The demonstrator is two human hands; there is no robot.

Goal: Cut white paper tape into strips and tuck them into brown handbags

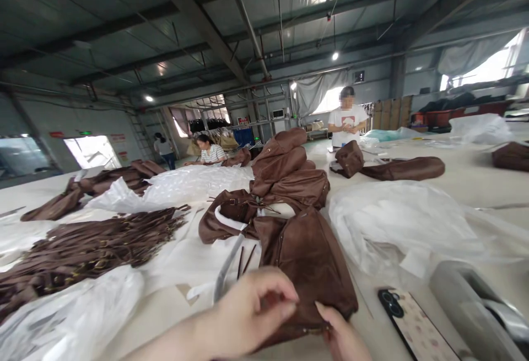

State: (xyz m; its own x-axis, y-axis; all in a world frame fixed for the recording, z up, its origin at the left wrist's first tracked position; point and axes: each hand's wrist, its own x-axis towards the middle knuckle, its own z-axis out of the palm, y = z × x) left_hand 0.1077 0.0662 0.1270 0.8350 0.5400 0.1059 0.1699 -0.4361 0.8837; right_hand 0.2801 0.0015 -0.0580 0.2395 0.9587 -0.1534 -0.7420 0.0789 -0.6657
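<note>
A dark brown bag [308, 245] with a zip lies in front of me on the table. My right hand [343, 333] grips its near right corner, thumb on top and the other fingers hidden beneath. Over the bag's near left part is my left hand [252, 308], slightly blurred, its fingers curled and thumb and forefinger brought close together. Whatever may be between those fingertips cannot be made out. Just beyond sits another brown bag [225, 217] with a buckle and a strip of white wrapping. Further brown bags [285, 157] are heaped behind.
Many brown straps [95, 245] with metal fittings lie at left. Clear plastic wrap [397, 220] spreads at right, near a phone [417, 322] and a grey tape dispenser [475, 306]. One person [347, 118] stands across the table; another [210, 151] is further left.
</note>
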